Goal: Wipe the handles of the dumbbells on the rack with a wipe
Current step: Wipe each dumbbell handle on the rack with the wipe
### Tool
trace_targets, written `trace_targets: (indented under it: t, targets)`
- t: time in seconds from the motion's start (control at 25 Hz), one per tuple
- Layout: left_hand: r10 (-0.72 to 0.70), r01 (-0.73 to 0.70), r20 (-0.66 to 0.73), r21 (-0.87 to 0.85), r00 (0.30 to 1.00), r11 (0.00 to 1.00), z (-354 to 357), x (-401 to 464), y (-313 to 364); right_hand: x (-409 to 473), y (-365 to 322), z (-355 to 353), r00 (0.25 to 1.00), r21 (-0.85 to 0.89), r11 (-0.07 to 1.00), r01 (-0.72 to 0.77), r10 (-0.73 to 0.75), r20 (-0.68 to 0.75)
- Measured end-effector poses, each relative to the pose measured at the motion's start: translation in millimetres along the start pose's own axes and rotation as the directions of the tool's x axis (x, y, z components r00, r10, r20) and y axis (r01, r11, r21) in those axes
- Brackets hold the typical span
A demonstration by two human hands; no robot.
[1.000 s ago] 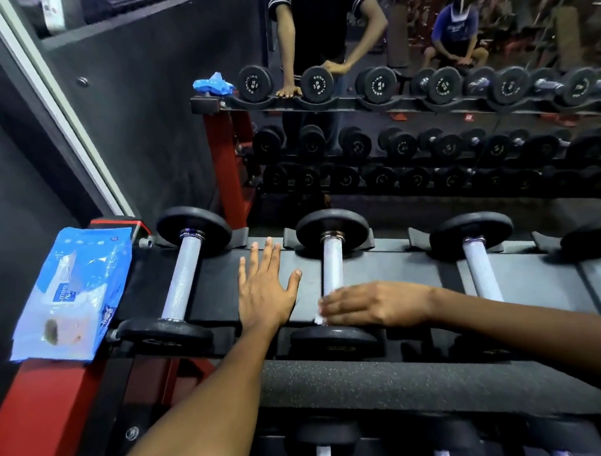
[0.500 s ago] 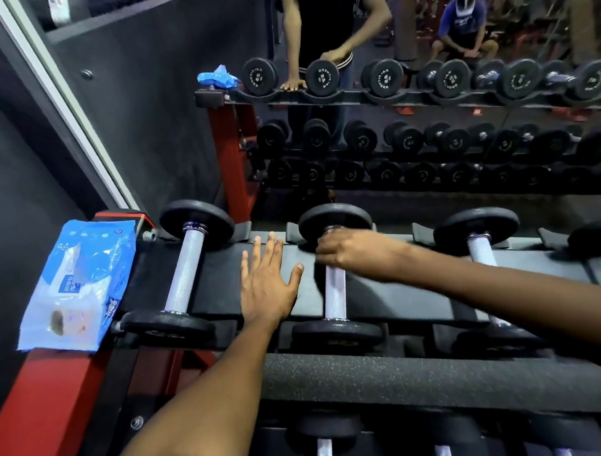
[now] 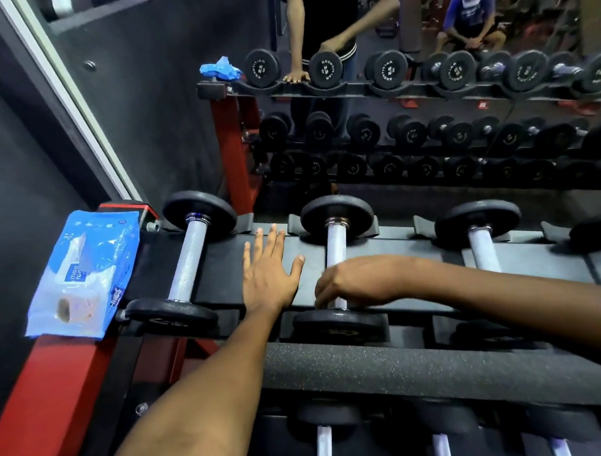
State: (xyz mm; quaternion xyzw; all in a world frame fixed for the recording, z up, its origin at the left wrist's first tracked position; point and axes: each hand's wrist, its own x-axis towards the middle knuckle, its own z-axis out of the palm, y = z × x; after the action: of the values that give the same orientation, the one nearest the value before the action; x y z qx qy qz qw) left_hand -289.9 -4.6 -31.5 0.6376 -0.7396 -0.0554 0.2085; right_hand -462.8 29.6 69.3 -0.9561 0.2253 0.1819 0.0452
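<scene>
On the gym rack (image 3: pixel 370 373), the left hand (image 3: pixel 270 272) lies flat and open while the right hand (image 3: pixel 354 282) grips the second dumbbell's handle (image 3: pixel 337 245).

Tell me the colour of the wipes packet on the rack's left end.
Blue with white patches, seen in the head view: wipes packet.

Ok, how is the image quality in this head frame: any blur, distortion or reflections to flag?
Head view: dim lighting; wide-angle bending bows the wall trim at the left; the right hand on the second dumbbell's handle is slightly motion-blurred, while the left hand is sharp; a mirror behind repeats the rack.
</scene>
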Motion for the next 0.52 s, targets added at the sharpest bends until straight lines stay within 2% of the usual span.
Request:
trace_targets:
  t: [0.04,0.08,0.12,0.16,0.2,0.28,0.32,0.36,0.4,0.44,0.48,0.52]
  targets:
    - [0.001,-0.001,-0.002,-0.001,1.000,1.000,0,0,0,-8,18,-2,0.988,-0.039,0.999,-0.039,0.032,-0.149]
    - [0.004,-0.004,-0.003,0.000,1.000,1.000,0,1,0,-14,36,-4,0.935,-0.080,0.990,-0.118,0.084,-0.344]
    - [0.008,-0.007,-0.005,0.004,1.000,1.000,0,0,-1,-22,43,-5,0.867,-0.101,0.969,-0.224,0.151,-0.474]
    - [0.009,-0.009,-0.010,0.007,1.000,1.000,0,-1,-1,-28,44,5,0.841,-0.093,0.955,-0.282,0.200,-0.503]
    - [0.009,-0.009,-0.012,0.007,1.000,1.000,0,-1,-1,-29,34,19,0.857,-0.093,0.958,-0.272,0.197,-0.476]
    - [0.006,-0.006,-0.007,0.009,1.000,1.000,0,-1,-1,-29,7,51,0.872,-0.111,0.990,-0.082,0.018,-0.489]
    - [0.004,-0.004,-0.006,0.014,1.000,1.000,0,-1,-1,-31,5,56,0.875,-0.162,0.986,-0.028,-0.054,-0.481]
    - [0.002,-0.001,-0.004,0.016,1.000,1.000,-1,0,0,-34,12,51,0.862,-0.154,0.988,-0.033,-0.050,-0.505]
    - [0.001,-0.001,-0.001,0.016,1.000,1.000,-1,0,1,-36,24,41,0.823,-0.083,0.991,-0.105,0.040,-0.567]
    - [0.002,-0.002,0.000,0.018,1.000,1.000,-2,0,1,-33,35,34,0.749,0.053,0.978,-0.199,0.187,-0.635]
    - [0.001,-0.001,-0.003,0.018,1.000,1.000,-3,-1,2,-31,38,25,0.669,0.201,0.934,-0.295,0.352,-0.655]
    - [0.000,0.000,-0.003,0.017,1.000,1.000,-3,-1,2,-33,35,26,0.634,0.288,0.887,-0.362,0.461,-0.621]
